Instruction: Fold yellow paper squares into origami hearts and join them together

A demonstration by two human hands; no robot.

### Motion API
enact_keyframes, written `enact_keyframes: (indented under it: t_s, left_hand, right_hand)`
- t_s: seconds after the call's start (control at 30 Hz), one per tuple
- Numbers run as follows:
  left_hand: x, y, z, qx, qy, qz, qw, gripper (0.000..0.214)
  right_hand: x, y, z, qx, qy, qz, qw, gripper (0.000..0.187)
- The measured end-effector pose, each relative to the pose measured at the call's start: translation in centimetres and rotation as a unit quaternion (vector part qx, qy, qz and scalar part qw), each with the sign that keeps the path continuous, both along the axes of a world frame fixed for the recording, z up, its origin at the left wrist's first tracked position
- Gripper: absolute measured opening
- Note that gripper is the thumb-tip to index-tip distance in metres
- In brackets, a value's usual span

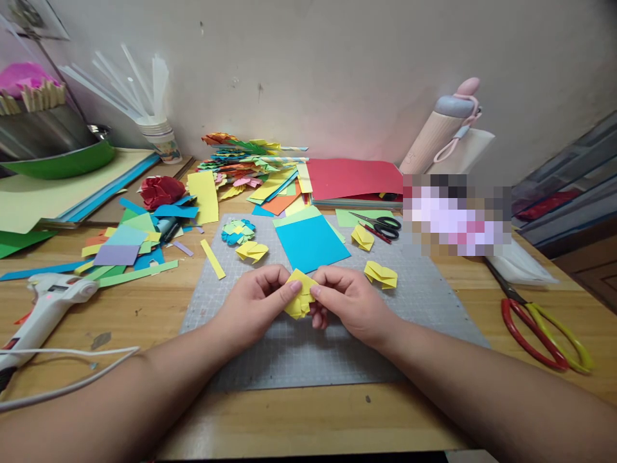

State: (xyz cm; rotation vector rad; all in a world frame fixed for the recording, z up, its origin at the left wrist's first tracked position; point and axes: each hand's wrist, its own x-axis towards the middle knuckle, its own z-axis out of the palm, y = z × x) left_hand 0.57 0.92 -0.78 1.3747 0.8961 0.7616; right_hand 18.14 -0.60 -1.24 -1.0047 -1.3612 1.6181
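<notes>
My left hand and my right hand meet over the grey cutting mat and together pinch a small folded yellow paper piece. Both hands have fingers curled closed on it, thumbs on top. Three more folded yellow pieces lie on the mat: one behind the left hand, one near the black scissors, one right of my right hand. A blue paper square lies just beyond the hands.
A white glue gun with its cord lies at the left. Red-and-yellow scissors lie at the right. Paper scraps, a red paper flower, coloured sheets and a cup of sticks crowd the back.
</notes>
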Motion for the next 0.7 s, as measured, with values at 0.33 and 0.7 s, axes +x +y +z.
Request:
enact_keyframes:
  t_s: [0.33,0.7]
  left_hand:
    - [-0.1,0.0,0.1,0.015,0.018,-0.016,1.000,0.033]
    - [0.2,0.1,0.1,-0.002,-0.033,0.038,0.999,0.029]
  right_hand:
    - [0.2,-0.2,0.4,-0.002,-0.034,-0.009,0.999,0.023]
    - [-0.4,-0.2,-0.6,-0.021,-0.023,0.017,0.999,0.019]
